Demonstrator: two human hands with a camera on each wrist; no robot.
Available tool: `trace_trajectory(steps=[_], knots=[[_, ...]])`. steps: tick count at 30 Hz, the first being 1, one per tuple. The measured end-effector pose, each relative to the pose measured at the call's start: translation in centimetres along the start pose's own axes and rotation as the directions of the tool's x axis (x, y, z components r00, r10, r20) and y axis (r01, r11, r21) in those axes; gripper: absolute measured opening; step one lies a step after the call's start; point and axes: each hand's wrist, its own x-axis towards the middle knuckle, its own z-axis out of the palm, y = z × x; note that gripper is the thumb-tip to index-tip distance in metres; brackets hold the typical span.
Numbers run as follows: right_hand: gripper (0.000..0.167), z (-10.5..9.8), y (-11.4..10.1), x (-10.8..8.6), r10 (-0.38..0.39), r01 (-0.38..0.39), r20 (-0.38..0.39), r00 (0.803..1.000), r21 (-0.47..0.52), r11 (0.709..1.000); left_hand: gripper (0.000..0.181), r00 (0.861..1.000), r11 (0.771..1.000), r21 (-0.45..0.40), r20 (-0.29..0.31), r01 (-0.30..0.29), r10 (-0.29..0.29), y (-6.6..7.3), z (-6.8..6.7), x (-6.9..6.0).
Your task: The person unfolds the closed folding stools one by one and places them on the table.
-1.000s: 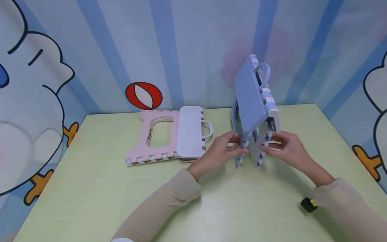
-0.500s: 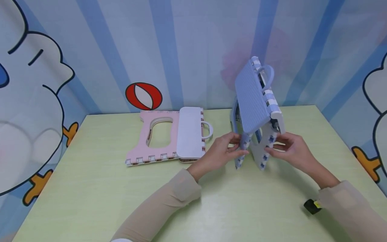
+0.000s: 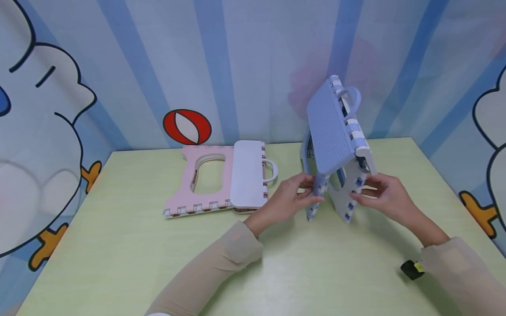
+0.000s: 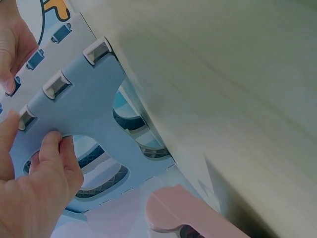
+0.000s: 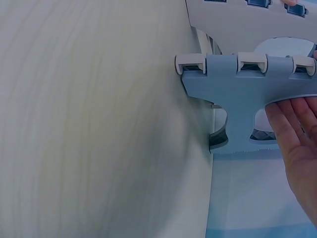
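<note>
A blue and white folding step stool [image 3: 331,129] stands partly unfolded on the table's right side, its top panels still peaked and its leg panels spread apart at the bottom. My left hand [image 3: 290,197] grips the edge of the left leg panel, with fingers hooked into its cut-out in the left wrist view. On the other side, my right hand [image 3: 389,197] holds the right leg panel by its edge; the right wrist view shows its fingers [image 5: 287,124] reaching into that panel's opening. A loop handle [image 3: 352,101] sticks out from the stool's top.
Left of the blue stool lies a pink and white folding stool [image 3: 247,175], flat on the pale green table [image 3: 130,245]. A small black object [image 3: 412,270] with a yellow patch is beside my right sleeve. A patterned blue backdrop [image 3: 272,74] rises behind the table.
My right hand has moved slightly rightward with the right leg panel, so the two legs stand wider apart. The top has spread and lowered a little. My left hand has stayed nearly still.
</note>
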Motion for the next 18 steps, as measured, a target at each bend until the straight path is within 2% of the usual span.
trace_trajectory(steps=[6,13,18], knots=[[0.030,-0.3,0.0,-0.2,0.017,-0.018,-0.010,1.000,-0.041,0.999,0.037,1.000,1.000,-0.013,0.008,-0.003,0.003,0.0,0.1,0.0],[0.033,-0.8,0.1,-0.5,0.017,-0.018,-0.008,1.000,-0.074,0.997,0.037,1.000,1.000,-0.015,0.018,0.001,-0.001,0.2,0.2,0.1],[0.033,-1.3,0.2,-0.5,0.010,-0.010,0.000,1.000,-0.063,0.998,0.036,1.000,1.000,-0.019,0.019,0.001,-0.001,0.2,0.3,0.2]])
